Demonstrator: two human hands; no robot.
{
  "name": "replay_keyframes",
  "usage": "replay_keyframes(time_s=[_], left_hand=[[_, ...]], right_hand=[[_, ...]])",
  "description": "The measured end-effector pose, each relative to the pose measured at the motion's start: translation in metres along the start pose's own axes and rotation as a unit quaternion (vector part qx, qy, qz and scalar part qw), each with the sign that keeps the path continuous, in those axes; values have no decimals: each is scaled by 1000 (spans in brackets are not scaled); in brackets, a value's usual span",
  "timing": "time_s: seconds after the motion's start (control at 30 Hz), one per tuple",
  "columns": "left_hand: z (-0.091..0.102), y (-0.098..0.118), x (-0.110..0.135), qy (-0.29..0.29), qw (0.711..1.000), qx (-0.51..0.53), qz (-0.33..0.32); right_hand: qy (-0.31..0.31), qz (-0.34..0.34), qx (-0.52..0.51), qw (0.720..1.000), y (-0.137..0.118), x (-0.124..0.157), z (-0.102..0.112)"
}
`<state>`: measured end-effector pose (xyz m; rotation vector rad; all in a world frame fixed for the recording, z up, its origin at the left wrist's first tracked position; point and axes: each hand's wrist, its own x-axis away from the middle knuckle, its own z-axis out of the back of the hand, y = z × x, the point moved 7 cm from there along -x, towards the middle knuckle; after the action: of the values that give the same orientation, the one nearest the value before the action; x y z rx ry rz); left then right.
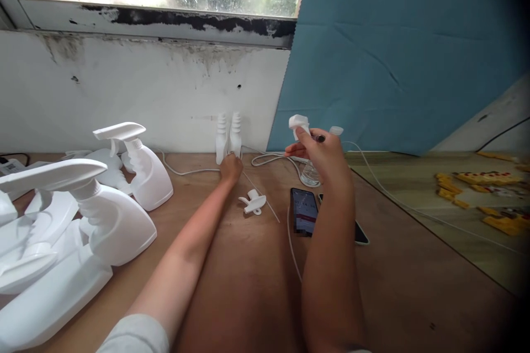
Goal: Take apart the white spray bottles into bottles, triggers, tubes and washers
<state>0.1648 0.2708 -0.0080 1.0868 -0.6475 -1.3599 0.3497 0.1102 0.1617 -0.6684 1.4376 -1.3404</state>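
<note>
My left hand (231, 167) reaches far across the brown table (248, 287) and closes on the base of a white ribbed bottle (228, 135) that stands against the white wall. My right hand (321, 151) is raised above the table and grips a white spray trigger head (298, 123). A small clear bottle (309, 174) stands just behind and below that hand. Between my two forearms a loose white trigger part (253, 202) lies on the table, with a thin white dip tube (265, 204) beside it.
Several assembled white spray bottles (124, 220) crowd the table's left side. A phone (304, 210) with a lit screen lies by my right forearm, and white cables (269, 159) run along the wall. A blue sheet (393, 55) hangs at the right. Yellow pieces (476, 179) lie on the neighbouring surface.
</note>
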Motion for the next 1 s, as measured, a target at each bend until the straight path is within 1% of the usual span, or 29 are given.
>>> replay_keyframes(time_s=[0.07,0.13,0.23,0.27,0.3,0.33,0.37,0.4,0.43,0.5,0.57,0.6,0.67,0.73,0.77,0.83,0.9,1.0], left_hand=[[8,1,14,-25,998,56,-4],[17,0,32,-72,990,120,3],[36,-6,59,-157,967,202,20],[42,-10,68,-195,952,234,28],[47,-13,77,-238,931,275,41],[51,-16,85,-282,903,319,57],[55,-20,92,-316,874,362,76],[59,-23,98,-334,848,401,94],[62,-26,101,-333,832,430,107],[69,-33,101,-297,831,455,119],[71,-35,100,-266,834,467,124],[71,-35,100,-260,833,472,128],[71,-35,100,-253,825,486,141],[70,-35,100,-251,812,505,154],[70,-34,100,-251,804,514,159],[67,-33,100,-256,790,532,165],[64,-33,100,-260,780,545,167],[61,-36,98,-258,775,551,170]], right_hand=[[-47,7,39,998,-2,3,-10],[-120,5,101,988,-1,8,-27],[-226,0,206,952,10,20,-65],[-250,5,236,939,16,25,-79],[-268,16,264,926,22,30,-92],[-284,34,303,909,29,35,-106],[-296,45,319,899,36,41,-119],[-306,53,329,892,44,46,-130],[-313,65,336,886,51,52,-138],[-326,88,337,879,64,64,-149],[-326,108,325,881,74,74,-147],[-314,117,316,888,77,78,-140],[-244,141,290,915,79,83,-117],[-170,136,272,937,85,89,-90],[-140,130,241,952,88,94,-77],[-106,139,195,965,92,107,-60],[-81,140,176,971,98,119,-50],[-70,112,197,971,109,124,-48]])
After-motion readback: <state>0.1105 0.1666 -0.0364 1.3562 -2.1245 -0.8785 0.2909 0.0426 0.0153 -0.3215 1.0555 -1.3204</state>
